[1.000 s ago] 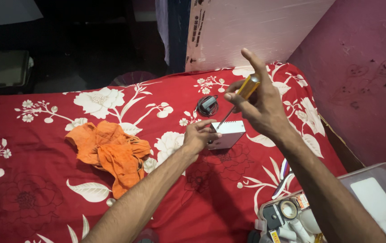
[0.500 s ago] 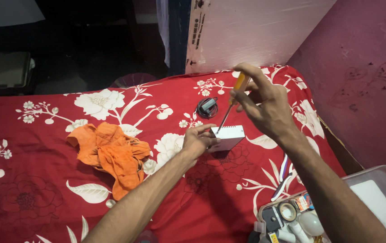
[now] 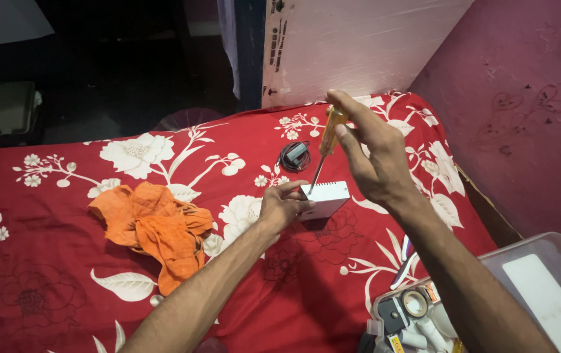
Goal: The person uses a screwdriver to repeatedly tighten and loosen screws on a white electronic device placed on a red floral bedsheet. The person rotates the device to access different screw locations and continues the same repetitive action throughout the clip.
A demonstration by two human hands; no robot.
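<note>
On a red floral bedsheet (image 3: 64, 274), the left hand (image 3: 280, 206) grips a small white rectangular box (image 3: 325, 199) while the right hand (image 3: 375, 157) pinches a yellow-handled screwdriver (image 3: 328, 140), its tip at the box.

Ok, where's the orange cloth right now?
The orange cloth lies crumpled on the red floral bedspread, left of the left hand steadying the white box.
</note>
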